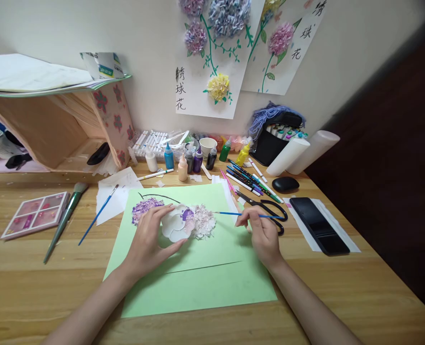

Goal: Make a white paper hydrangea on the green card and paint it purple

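Observation:
My left hand point(148, 237) grips a white flower-shaped paint palette point(171, 229) by its edges, thumb in front and fingers behind. Purple and pale pink paint lie in its right-hand wells. In my right hand point(262, 233) is a thin blue paintbrush point(230, 213), its tip pointing left at the edge of a whitish paper-shred flower point(204, 223). A purple and pink shredded flower point(143, 209) sits further left, partly behind my left hand. Both flowers are on a green paper sheet point(198, 292) with drawn dark lines.
Paint bottles point(198, 159) and a white cup point(208, 146) line the back. Markers point(248, 177), scissors point(269, 207) and a phone point(319, 225) lie right. At left are another blue brush point(97, 215), a large brush point(64, 223) and a pink box point(36, 214).

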A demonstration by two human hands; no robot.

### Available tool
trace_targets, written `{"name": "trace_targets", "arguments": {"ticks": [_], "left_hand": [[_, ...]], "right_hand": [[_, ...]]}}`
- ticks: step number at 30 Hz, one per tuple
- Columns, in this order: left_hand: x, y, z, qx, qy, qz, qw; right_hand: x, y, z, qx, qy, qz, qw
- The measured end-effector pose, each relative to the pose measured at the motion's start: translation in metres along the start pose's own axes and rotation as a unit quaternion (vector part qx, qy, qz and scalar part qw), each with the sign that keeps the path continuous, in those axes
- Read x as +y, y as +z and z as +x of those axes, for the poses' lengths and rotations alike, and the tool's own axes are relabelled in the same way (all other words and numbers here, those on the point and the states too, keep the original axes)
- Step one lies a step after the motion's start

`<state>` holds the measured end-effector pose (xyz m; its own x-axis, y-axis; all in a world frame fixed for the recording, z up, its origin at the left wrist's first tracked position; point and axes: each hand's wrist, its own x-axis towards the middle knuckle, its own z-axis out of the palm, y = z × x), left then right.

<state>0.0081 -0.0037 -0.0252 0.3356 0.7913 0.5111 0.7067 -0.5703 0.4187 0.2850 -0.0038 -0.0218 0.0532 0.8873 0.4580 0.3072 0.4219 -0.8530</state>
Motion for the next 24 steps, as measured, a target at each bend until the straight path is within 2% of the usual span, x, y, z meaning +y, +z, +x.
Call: {"name": "trace_targets", "arguments": {"ticks": [5, 10, 14, 18, 21, 24], "left_hand": [[0.002, 0.000, -0.001, -0.014, -0.006, -0.002, 1.000], [0.003, -0.001, -0.001, -0.021, -0.013, -0.001, 1.000], [0.004, -0.001, 0.000, -0.025, -0.015, -0.003, 1.000], [0.004, -0.001, 0.000, -0.027, -0.016, -0.007, 0.999], [0.005, -0.001, -0.001, -0.034, -0.018, -0.012, 0.999], [0.005, -0.001, -0.002, -0.032, -0.019, -0.016, 0.999]], "right_hand": [[-0.001, 0.001, -0.002, -0.029, 0.006, 0.006, 1.000], [0.000, -0.001, -0.001, 0.014, 0.006, 0.008, 1.000], [0.002, -0.001, -0.001, -0.013, 0.025, 0.014, 0.999], [-0.004, 0.002, -0.008, 0.034, -0.013, 0.066, 0.997], [-0.011, 0.007, -0.015, -0.041, -0.043, 0.099, 0.993], [-0.016, 0.012, -0.019, -0.115, -0.080, 0.064, 0.988]]}}
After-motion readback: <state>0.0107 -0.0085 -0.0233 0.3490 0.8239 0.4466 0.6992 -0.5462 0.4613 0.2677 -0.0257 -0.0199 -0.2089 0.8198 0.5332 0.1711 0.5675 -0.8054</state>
